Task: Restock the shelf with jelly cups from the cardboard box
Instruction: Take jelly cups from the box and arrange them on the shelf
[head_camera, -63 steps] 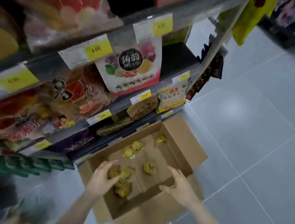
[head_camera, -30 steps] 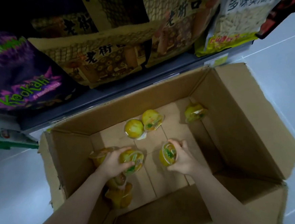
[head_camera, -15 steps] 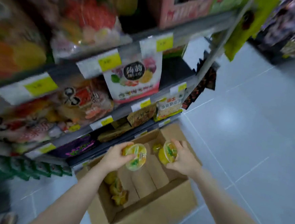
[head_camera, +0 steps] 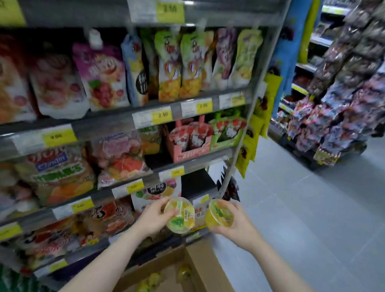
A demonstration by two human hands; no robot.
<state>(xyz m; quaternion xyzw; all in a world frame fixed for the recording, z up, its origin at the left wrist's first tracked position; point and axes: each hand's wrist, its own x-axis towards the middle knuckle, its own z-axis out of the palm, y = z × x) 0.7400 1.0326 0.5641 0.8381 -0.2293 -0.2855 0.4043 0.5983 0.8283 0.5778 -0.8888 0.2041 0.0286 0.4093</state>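
Low centre of frame, my left hand and right hand each clamp a jelly cup; light, slick plastic, so I grip the rims.

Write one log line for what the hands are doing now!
left hand: holds round yellow jelly cup | right hand: holds second yellow cup | brown cardboard box: cups remain | stage: raised before shelves

price tag 2.50, price tag 4.00
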